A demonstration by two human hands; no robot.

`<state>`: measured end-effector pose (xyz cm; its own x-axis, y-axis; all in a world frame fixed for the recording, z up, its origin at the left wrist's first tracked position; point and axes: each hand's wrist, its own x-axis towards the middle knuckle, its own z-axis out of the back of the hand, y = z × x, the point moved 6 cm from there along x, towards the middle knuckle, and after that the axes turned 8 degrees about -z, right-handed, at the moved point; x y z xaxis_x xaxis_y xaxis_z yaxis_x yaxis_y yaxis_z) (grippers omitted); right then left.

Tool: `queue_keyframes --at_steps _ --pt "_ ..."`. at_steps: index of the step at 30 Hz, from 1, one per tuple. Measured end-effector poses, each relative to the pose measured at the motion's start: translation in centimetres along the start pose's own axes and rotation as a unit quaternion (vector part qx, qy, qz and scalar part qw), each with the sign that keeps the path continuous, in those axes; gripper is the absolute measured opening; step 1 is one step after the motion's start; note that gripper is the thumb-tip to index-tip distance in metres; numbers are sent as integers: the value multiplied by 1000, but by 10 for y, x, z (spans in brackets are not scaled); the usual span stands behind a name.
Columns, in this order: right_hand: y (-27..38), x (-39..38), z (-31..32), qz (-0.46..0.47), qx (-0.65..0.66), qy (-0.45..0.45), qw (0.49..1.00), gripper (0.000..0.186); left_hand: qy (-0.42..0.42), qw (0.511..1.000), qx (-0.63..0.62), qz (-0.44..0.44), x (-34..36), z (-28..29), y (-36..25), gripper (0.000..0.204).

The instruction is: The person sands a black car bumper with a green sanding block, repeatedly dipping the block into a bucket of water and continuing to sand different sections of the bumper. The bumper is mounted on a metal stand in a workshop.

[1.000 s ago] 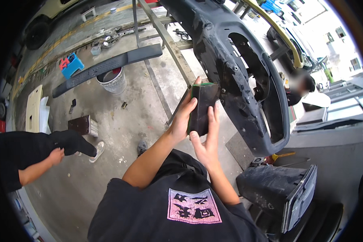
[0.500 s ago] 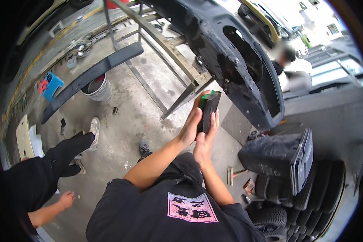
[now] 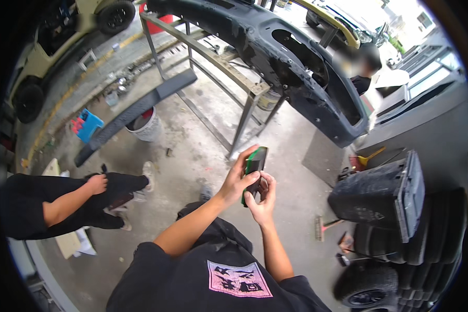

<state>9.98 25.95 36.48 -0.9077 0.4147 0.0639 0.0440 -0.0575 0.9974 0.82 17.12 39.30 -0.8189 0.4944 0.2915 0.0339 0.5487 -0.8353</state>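
Observation:
My left hand [image 3: 236,184] is closed round a flat dark block with a green edge [image 3: 256,161], thumb across its face. My right hand [image 3: 261,200] grips the same block lower down on its right side, fingers curled. The block is upright in the picture, in front of my body. Beyond it, a large dark dashboard-like car part [image 3: 244,39] with openings rests on a metal stand [image 3: 218,62], apart from my hands. A long dark strip [image 3: 174,83] lies at the stand's left, over a bucket [image 3: 145,132].
A person in black [image 3: 52,208] is close at my left; another [image 3: 361,83] is behind the part. A black wheeled bin [image 3: 364,192], stacked tyres [image 3: 426,229] and a brush [image 3: 320,229] are at right. A blue stool [image 3: 91,122] and a vehicle [image 3: 28,99] are at left.
My hands and the block have moved lower in the view, farther from the car part. My right fingers are more curled. The person at left has raised their hand.

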Motion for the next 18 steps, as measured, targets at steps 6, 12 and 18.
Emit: queue_keyframes --at_steps 6,12,18 --pt "27 -24 -17 41 -130 71 988 74 203 969 79 113 -24 54 -57 98" --pt "40 -28 -25 1 -235 106 966 81 396 881 222 130 -7 86 -39 83" --pt "41 -2 -76 -31 -239 -12 970 81 412 883 211 75 50 131 -64 78"
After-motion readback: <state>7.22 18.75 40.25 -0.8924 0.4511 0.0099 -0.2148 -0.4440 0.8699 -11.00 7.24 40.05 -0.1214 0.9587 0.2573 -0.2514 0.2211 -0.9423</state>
